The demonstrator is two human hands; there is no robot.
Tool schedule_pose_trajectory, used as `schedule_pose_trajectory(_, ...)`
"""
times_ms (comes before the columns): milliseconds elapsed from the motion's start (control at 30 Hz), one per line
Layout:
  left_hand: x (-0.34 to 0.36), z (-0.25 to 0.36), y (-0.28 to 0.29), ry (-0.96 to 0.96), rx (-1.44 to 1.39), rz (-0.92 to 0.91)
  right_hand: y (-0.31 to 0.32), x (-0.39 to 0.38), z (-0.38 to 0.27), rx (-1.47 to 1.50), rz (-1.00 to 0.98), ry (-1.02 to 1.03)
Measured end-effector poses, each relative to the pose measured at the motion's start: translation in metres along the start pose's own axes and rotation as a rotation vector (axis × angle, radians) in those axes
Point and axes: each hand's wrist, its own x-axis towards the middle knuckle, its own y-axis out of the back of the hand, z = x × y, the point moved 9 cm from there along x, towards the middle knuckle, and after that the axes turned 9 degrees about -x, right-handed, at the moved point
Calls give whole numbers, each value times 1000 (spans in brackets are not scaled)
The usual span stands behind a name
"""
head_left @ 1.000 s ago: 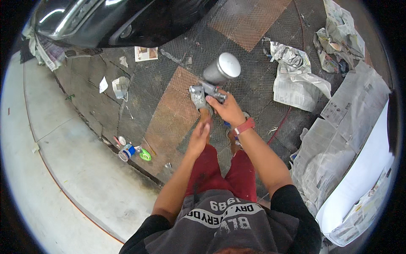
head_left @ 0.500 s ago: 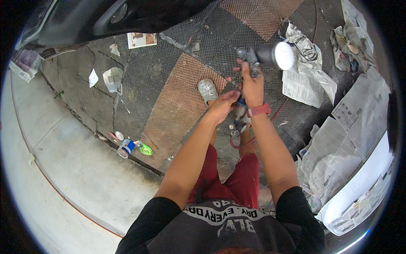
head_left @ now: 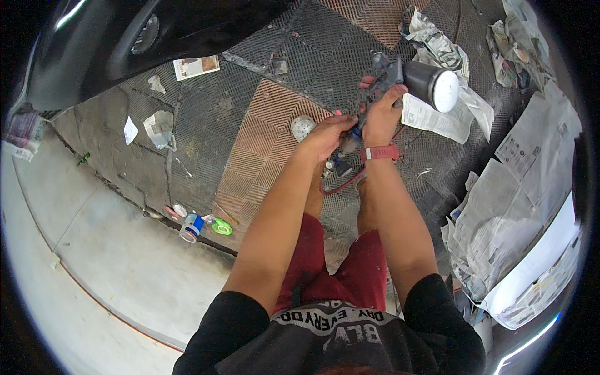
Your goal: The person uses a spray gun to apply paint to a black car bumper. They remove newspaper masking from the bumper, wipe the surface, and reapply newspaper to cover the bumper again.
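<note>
A grey paint spray gun (head_left: 389,74) with a dark cup (head_left: 417,80) and a white lid is in front of me, tipped so the cup points right. My right hand (head_left: 382,120) is closed round its handle. At the handle's lower end, the thumb and fingers of my left hand (head_left: 326,136) pinch its base, where a bit of blue shows; the exact grip is partly hidden. Below hangs a metal fitting (head_left: 338,166) joined to a red air hose (head_left: 344,186).
A black glossy car panel (head_left: 187,31) fills the upper left. Crumpled newspaper (head_left: 434,47) lies ahead on the ribbed mat floor (head_left: 269,144). Newspaper masking (head_left: 519,206) covers a panel at right. On the left, a blue-and-white can (head_left: 191,227) and a green tape roll (head_left: 221,226) sit beside a pale panel (head_left: 125,269).
The spray gun has turned in my right hand, its cup tilting downward to the right. My left hand has moved slightly up along it. The view has shifted a little.
</note>
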Motion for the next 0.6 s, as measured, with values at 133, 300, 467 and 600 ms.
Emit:
schedule_pose_trajectory(133,-3,4,21,-37,-40,4,-14,0,14,-65,2,-22)
schedule_pose_trajectory(300,2,6,28,26,-40,-7,-18,5,21,-163,120,82)
schedule_pose_trajectory(467,-1,10,38,-46,-24,-23,-32,-3,19,-166,4,82)
schedule_pose_trajectory(600,-29,12,56,-245,-155,-35,-75,-22,14,-17,-335,34)
